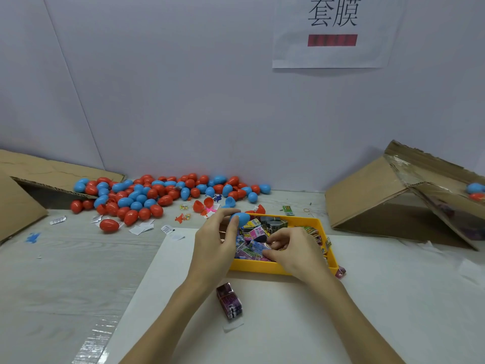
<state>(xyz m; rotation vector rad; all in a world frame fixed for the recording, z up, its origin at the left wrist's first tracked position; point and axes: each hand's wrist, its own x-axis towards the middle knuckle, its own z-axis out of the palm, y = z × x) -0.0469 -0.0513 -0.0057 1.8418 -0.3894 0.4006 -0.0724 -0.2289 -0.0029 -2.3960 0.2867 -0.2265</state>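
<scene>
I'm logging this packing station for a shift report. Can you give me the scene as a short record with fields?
left hand: holds a blue plastic egg over the yellow plastic tray's far corner
right hand: fingers curled among small printed film sleeves in the tray; grip unclear
table back: pile of red and blue plastic eggs
white sheet: one purple printed sleeve lies before the tray
sides: brown cardboard box at left, another at right
</scene>
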